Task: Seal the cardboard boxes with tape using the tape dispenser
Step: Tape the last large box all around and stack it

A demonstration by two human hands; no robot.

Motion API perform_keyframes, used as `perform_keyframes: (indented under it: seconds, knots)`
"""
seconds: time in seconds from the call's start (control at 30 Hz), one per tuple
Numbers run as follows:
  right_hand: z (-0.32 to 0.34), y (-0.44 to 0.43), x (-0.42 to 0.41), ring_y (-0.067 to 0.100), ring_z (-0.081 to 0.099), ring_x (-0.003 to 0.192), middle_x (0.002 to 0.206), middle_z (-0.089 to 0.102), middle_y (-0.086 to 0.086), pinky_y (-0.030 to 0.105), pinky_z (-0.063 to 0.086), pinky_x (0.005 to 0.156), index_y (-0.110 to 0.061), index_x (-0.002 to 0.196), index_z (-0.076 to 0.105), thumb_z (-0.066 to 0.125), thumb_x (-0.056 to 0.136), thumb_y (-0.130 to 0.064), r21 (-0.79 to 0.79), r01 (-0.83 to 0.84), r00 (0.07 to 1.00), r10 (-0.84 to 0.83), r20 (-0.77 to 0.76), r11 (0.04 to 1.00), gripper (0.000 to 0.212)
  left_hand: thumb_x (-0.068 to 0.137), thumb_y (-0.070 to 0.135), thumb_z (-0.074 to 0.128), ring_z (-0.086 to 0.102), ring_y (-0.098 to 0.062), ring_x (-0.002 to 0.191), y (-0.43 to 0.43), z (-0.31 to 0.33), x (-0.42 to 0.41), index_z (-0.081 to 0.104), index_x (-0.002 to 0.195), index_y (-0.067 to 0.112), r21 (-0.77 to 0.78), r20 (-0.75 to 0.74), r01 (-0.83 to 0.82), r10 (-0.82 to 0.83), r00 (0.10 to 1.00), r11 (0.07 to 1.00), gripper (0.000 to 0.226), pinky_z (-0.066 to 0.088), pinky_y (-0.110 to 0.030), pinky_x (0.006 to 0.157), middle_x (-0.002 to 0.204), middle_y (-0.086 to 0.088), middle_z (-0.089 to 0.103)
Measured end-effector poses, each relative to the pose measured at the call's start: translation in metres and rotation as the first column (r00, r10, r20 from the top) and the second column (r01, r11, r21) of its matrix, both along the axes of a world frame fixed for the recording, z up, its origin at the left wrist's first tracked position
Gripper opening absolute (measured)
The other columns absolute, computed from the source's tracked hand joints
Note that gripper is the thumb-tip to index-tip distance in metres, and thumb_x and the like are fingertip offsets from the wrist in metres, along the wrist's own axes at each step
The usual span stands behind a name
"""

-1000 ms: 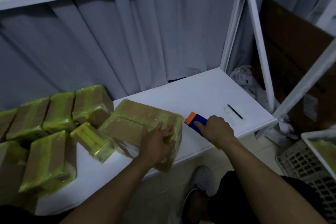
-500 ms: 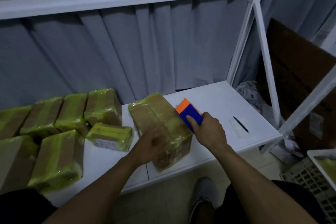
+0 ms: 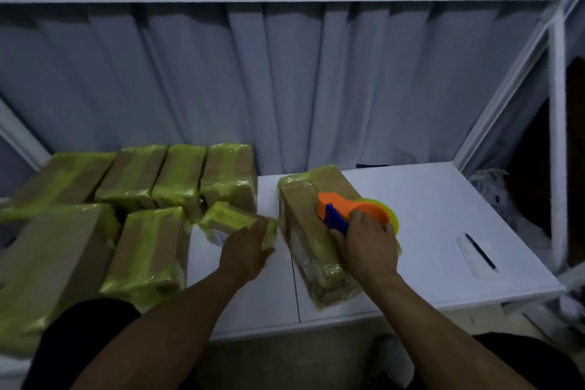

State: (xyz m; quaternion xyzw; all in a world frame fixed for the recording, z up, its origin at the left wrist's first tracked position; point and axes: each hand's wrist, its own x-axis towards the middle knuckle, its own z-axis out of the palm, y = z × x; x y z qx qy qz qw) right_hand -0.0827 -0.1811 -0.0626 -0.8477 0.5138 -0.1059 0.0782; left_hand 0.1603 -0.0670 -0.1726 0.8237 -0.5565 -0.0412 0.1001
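Checker: Tape dispenser sits in your right hand. Your fingers are curled round its blue handle, and its orange nose is pressed on top of the box at the middle of the table.

Packer: Your left hand holds nothing. It is flat with the fingers straight, low over the table and right at the small box on the left. I cannot tell whether it touches that box.

Checker: The box under the dispenser already has yellow-green tape round both ends, and bare cardboard shows across its middle. I judge you are on one of its last strips.

Packer: To your left, the pile of boxes shows the same yellow-green bands throughout, so most of the batch looks sealed. The small one looks taped as well.

Checker: What is left, as far as this view tells: run this strip out, cut it, and put the box with the rest. You have no untaped box in sight on the table.

Packer: A pen lies well apart on your right, near the table edge and out of your way.
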Motion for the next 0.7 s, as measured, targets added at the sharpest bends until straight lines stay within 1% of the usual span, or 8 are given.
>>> perform_keyframes:
  seconds: [0.1, 0.2, 0.3, 0.4, 0.43, 0.5, 0.6, 0.7]
  knots:
    - [0.0, 0.003, 0.008, 0.023, 0.066, 0.098, 0.109, 0.068, 0.002, 0.042, 0.042, 0.105, -0.017, 0.116, 0.051, 0.047, 0.101, -0.059, -0.004, 0.014, 1.0, -0.014, -0.027, 1.0, 0.045, 0.087, 0.049, 0.065, 0.066, -0.031, 0.096, 0.008, -0.002, 0.007, 0.063, 0.13, 0.021, 0.038, 0.186, 0.009, -0.016, 0.982, 0.999, 0.051, 0.052, -0.041, 0.08, 0.117, -0.005, 0.067]
    - [-0.001, 0.007, 0.017, 0.025, 0.065, 0.101, 0.111, 0.067, 0.003, 0.043, 0.039, 0.105, -0.016, 0.116, 0.051, 0.047, 0.101, -0.057, -0.016, 0.007, 0.999, -0.008, -0.04, 1.0, 0.044, 0.089, 0.052, 0.059, 0.064, -0.027, 0.094, 0.018, 0.018, 0.009, 0.073, 0.105, 0.02, 0.121, 0.319, -0.052, 0.011, 0.948, 0.991, 0.039, 0.044, -0.043, 0.09, 0.103, -0.002, 0.069]
    - [-0.002, 0.016, 0.027, 0.025, 0.063, 0.101, 0.111, 0.067, 0.003, 0.044, 0.037, 0.107, -0.016, 0.116, 0.052, 0.049, 0.101, -0.055, 0.044, 0.004, 1.0, -0.005, 0.027, 0.999, 0.042, 0.084, 0.032, 0.069, 0.064, -0.028, 0.103, 0.031, 0.019, 0.018, 0.068, 0.112, 0.015, 0.065, 0.259, -0.03, 0.012, 0.966, 0.997, 0.033, 0.044, -0.039, 0.094, 0.109, -0.005, 0.069]
    - [-0.005, 0.023, 0.041, 0.026, 0.063, 0.101, 0.111, 0.066, 0.004, 0.046, 0.037, 0.107, -0.016, 0.116, 0.051, 0.049, 0.101, -0.055, 0.052, -0.002, 0.998, -0.001, 0.061, 0.999, 0.041, 0.059, -0.002, 0.079, 0.062, -0.031, 0.115, 0.048, 0.003, 0.031, 0.064, 0.127, 0.016, -0.006, 0.129, 0.11, -0.108, 0.986, 0.994, 0.072, 0.053, -0.046, 0.088, 0.131, -0.009, 0.064]
    - [-0.007, 0.026, 0.045, 0.026, 0.062, 0.101, 0.11, 0.066, 0.004, 0.046, 0.037, 0.105, -0.016, 0.116, 0.051, 0.049, 0.101, -0.054, 0.054, -0.006, 0.998, 0.003, 0.061, 0.999, 0.041, 0.064, -0.003, 0.076, 0.056, -0.032, 0.124, 0.053, -0.001, 0.034, 0.062, 0.133, 0.017, 0.036, 0.127, 0.096, -0.1, 0.987, 0.995, 0.073, 0.05, -0.049, 0.094, 0.14, -0.009, 0.058]
    - [-0.007, 0.029, 0.053, 0.026, 0.061, 0.101, 0.11, 0.066, 0.004, 0.044, 0.037, 0.104, -0.016, 0.117, 0.051, 0.052, 0.101, -0.053, 0.077, -0.009, 0.996, 0.003, 0.086, 0.997, 0.04, 0.083, 0.007, 0.064, 0.043, -0.03, 0.138, 0.06, 0.003, 0.034, 0.059, 0.136, 0.018, 0.211, 0.164, -0.012, -0.024, 0.986, 0.977, 0.055, 0.038, -0.049, 0.106, 0.151, -0.008, 0.046]
    - [-0.005, 0.034, 0.064, 0.023, 0.058, 0.102, 0.112, 0.064, 0.003, 0.043, 0.039, 0.104, -0.018, 0.119, 0.051, 0.058, 0.099, -0.05, 0.157, -0.001, 0.98, -0.03, 0.195, 0.988, 0.039, 0.088, 0.018, 0.056, 0.054, -0.027, 0.122, 0.061, 0.018, 0.026, 0.061, 0.125, 0.015, 0.373, 0.302, -0.186, 0.07, 0.951, 0.909, 0.037, 0.038, -0.037, 0.098, 0.131, -0.006, 0.059]
    - [-0.005, 0.038, 0.069, 0.024, 0.058, 0.103, 0.111, 0.063, 0.001, 0.044, 0.038, 0.105, -0.018, 0.118, 0.05, 0.061, 0.098, -0.049, 0.177, -0.019, 0.973, -0.022, 0.228, 0.984, 0.039, 0.09, 0.02, 0.056, 0.053, -0.026, 0.12, 0.062, 0.026, 0.023, 0.056, 0.126, 0.014, 0.44, 0.282, -0.232, 0.112, 0.953, 0.868, 0.036, 0.04, -0.036, 0.096, 0.127, -0.007, 0.059]
